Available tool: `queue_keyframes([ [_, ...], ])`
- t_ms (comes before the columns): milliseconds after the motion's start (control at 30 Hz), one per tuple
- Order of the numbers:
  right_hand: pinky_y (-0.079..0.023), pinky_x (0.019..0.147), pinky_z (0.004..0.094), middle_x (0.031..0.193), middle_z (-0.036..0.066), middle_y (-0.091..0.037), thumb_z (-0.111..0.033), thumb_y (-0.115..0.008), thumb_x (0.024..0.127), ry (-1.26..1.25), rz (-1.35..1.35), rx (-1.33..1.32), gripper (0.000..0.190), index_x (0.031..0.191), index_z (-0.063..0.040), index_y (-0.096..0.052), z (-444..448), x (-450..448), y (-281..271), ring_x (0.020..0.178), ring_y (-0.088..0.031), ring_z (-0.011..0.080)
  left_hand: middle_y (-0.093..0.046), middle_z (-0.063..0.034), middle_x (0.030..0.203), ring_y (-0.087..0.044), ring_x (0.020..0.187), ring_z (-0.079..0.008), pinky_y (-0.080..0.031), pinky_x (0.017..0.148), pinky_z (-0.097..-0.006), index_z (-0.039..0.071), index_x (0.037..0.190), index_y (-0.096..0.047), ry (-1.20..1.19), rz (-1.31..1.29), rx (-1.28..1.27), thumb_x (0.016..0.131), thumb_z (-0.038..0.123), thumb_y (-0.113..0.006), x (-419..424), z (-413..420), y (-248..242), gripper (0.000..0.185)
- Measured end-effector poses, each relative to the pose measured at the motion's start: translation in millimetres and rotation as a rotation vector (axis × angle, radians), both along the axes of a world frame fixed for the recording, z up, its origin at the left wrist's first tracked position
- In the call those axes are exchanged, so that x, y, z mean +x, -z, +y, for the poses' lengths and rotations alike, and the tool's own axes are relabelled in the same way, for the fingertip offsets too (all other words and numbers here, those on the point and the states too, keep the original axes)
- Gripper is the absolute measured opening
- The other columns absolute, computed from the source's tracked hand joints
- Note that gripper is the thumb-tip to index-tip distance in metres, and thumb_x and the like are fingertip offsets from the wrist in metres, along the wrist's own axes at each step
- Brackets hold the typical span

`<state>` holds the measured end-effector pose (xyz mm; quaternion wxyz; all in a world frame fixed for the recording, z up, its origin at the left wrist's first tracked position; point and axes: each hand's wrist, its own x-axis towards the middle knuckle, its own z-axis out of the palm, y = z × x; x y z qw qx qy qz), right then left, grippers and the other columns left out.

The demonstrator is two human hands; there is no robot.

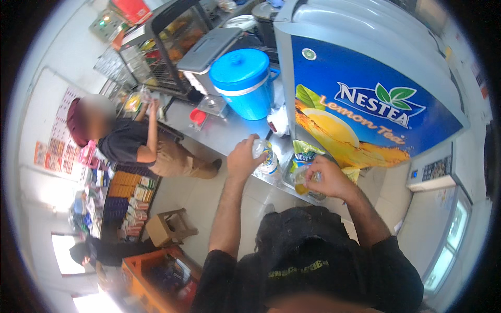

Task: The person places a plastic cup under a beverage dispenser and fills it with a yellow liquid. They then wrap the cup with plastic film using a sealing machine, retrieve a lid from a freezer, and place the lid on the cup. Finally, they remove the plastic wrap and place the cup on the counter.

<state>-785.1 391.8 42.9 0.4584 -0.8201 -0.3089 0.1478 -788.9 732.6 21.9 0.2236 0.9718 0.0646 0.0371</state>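
My left hand (243, 158) is curled round the upper part of a clear plastic cup (270, 163) with blue and yellow print. That cup stands near the front edge of the steel counter (184, 121). In my right hand (330, 178) is a small clear container (301, 182) with something amber in its lower part; whether it is liquid or powder I cannot tell. Just behind that hand is a green-and-white Nestea packet (305, 152). A metal tray (288, 178) is partly hidden beneath the packet and my right hand.
A Nestea drink dispenser (364, 98) rises behind my right hand. Farther back are a lidded blue bucket (242, 86), a white plastic bag (278, 121) and a red lid (198, 116). One person (129, 137) works at the counter's left; another (105, 250) is beyond an orange-framed case (160, 274).
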Motion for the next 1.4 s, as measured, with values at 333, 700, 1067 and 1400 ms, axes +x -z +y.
queue_keyframes([
  [333, -0.052, 0.095, 0.0404, 0.108, 0.012, -0.060, -0.023, -0.094, 0.089, 0.196, -0.031, -0.031, 0.024, 0.095, -0.007, -0.078, 56, 36, -55, 0.107, -0.066, 0.0290, -0.065, -0.0135, 0.136, -0.071, 0.125, -0.0273, -0.061, 0.103, -0.0419, 0.013, 0.130, -0.042, 0.060, -0.160, -1.152, 0.096, 0.003, -0.085, -50, 76, 28, 0.056],
  [700, -0.053, 0.092, 0.0466, 0.107, 0.016, -0.064, -0.025, -0.092, 0.085, 0.181, -0.228, 0.025, 0.022, 0.092, -0.008, -0.079, 135, 58, -102, 0.107, -0.068, 0.0383, -0.061, -0.0127, 0.148, -0.059, 0.145, -0.0262, -0.052, 0.123, -0.0455, 0.008, 0.171, -0.041, 0.252, -0.150, -1.131, 0.089, -0.007, -0.090, -59, 40, 42, 0.097],
  [1067, -0.056, 0.097, 0.0504, 0.115, 0.016, -0.065, -0.012, -0.086, 0.090, 0.140, -0.730, -0.175, 0.015, 0.096, -0.002, -0.076, 173, 44, -123, 0.115, -0.064, 0.0368, -0.051, -0.0119, 0.157, -0.055, 0.148, -0.0253, -0.052, 0.123, -0.0431, 0.010, 0.170, -0.034, 0.119, -0.229, -1.386, 0.095, -0.016, -0.074, -37, 14, 29, 0.088],
  [1400, -0.066, 0.092, 0.0437, 0.119, 0.013, -0.068, -0.010, -0.084, 0.090, 0.040, -1.000, -0.285, 0.015, 0.098, -0.002, -0.075, 177, 45, -140, 0.126, -0.067, 0.0352, -0.050, -0.0124, 0.161, -0.055, 0.149, -0.0250, -0.050, 0.123, -0.0424, 0.010, 0.173, -0.028, 0.142, -0.292, -1.617, 0.093, -0.015, -0.077, -17, 2, 25, 0.097],
])
